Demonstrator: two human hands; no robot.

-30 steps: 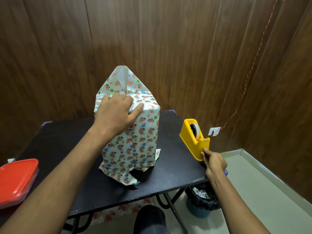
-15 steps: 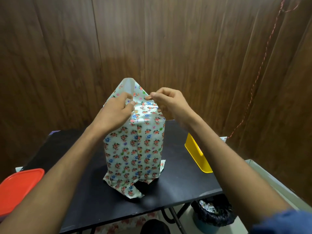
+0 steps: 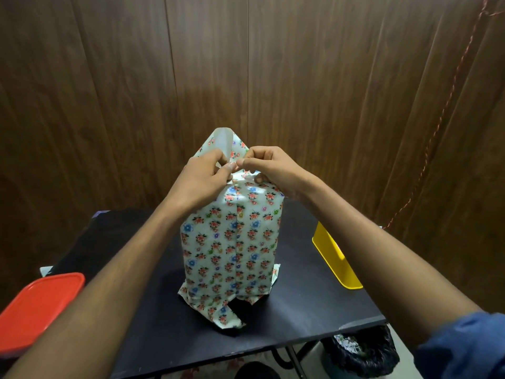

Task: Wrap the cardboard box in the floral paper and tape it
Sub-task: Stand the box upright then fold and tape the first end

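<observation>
The cardboard box stands upright on the black table point(image 3: 300, 310), hidden inside the floral paper point(image 3: 232, 247). A pointed paper flap point(image 3: 224, 139) with a white underside sticks up at the far top edge. My left hand point(image 3: 199, 181) pinches the paper at the top of the box, just in front of that flap. My right hand point(image 3: 276, 170) meets it fingertip to fingertip, pinching what looks like a small strip of clear tape, with its thumb on the box top. Loose paper ends point(image 3: 218, 313) splay out at the bottom.
A yellow tape dispenser point(image 3: 336, 261) sits near the table's right edge, partly behind my right forearm. A red-lidded container point(image 3: 35, 307) lies at the left. A black-lined bin point(image 3: 360, 351) stands on the floor under the right corner. Wood panelling closes in behind.
My right hand left the tape dispenser and rose to the top of the box, meeting my left hand. My left hand shifted from lying on the top to pinching the paper.
</observation>
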